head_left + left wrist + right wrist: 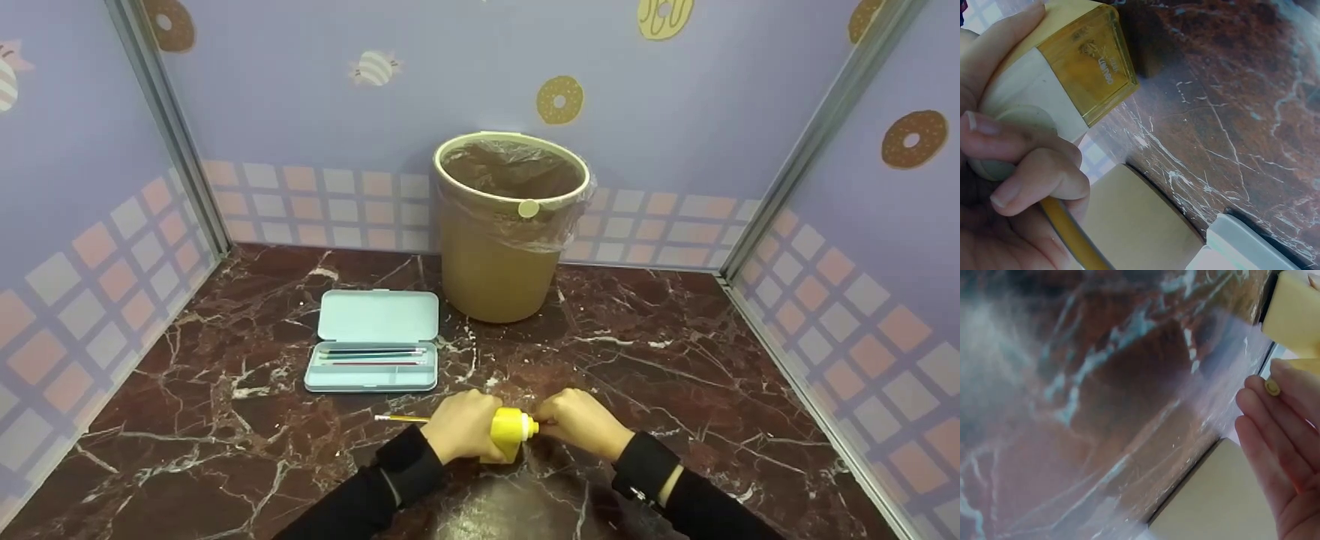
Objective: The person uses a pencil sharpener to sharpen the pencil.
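My left hand grips a yellow hand-crank pencil sharpener low over the table. Its see-through amber shavings drawer shows in the left wrist view, beside a white section. A yellow pencil sticks out leftward from under the same hand, eraser end outward; in the left wrist view the pencil runs past the curled fingers, which hide its other end. On the sharpener's right side, my right hand pinches the small yellow crank handle between thumb and fingers.
An open light-blue pencil case with several pencils in it lies left of centre. Behind it to the right stands a beige waste bin with a clear liner. Patterned panels enclose the marbled table.
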`<action>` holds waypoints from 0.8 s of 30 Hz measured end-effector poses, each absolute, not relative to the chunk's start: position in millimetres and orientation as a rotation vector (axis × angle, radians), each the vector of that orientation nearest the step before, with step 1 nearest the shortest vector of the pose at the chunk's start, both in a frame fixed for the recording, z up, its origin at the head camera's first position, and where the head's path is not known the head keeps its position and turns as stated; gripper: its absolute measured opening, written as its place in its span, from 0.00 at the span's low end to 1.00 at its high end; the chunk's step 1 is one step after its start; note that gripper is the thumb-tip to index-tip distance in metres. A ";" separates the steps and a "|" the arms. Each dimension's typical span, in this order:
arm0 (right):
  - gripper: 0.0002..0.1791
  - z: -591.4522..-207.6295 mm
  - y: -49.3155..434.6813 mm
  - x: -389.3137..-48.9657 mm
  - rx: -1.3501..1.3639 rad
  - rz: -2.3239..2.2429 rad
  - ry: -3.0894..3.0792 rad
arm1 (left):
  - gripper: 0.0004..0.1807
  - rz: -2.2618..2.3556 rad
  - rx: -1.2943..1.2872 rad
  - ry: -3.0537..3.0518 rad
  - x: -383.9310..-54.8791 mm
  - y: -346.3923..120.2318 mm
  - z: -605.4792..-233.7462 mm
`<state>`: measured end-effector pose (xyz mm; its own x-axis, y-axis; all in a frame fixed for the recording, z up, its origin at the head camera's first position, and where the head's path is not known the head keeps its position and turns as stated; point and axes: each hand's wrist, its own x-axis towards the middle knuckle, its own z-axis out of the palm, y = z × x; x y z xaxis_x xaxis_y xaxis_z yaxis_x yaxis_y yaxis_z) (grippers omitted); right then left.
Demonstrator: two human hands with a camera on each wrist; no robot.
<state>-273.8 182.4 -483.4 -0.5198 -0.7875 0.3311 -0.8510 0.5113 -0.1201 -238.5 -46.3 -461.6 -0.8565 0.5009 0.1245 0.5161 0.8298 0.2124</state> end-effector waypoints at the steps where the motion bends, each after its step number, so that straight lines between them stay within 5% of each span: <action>1: 0.11 -483.9 182.2 -272.4 1.395 0.391 -2.523 | 0.28 -0.371 -0.818 -2.944 -238.3 -46.4 -461.6; 18: 0.12 -489.1 183.3 -251.4 1.432 0.439 -2.553 | 0.27 -0.391 -0.810 -2.950 -237.5 -46.3 -460.8; 24: 0.03 -489.1 184.2 -245.5 1.456 0.440 -2.536 | 0.26 -0.400 -0.816 -2.937 -236.8 -46.7 -460.1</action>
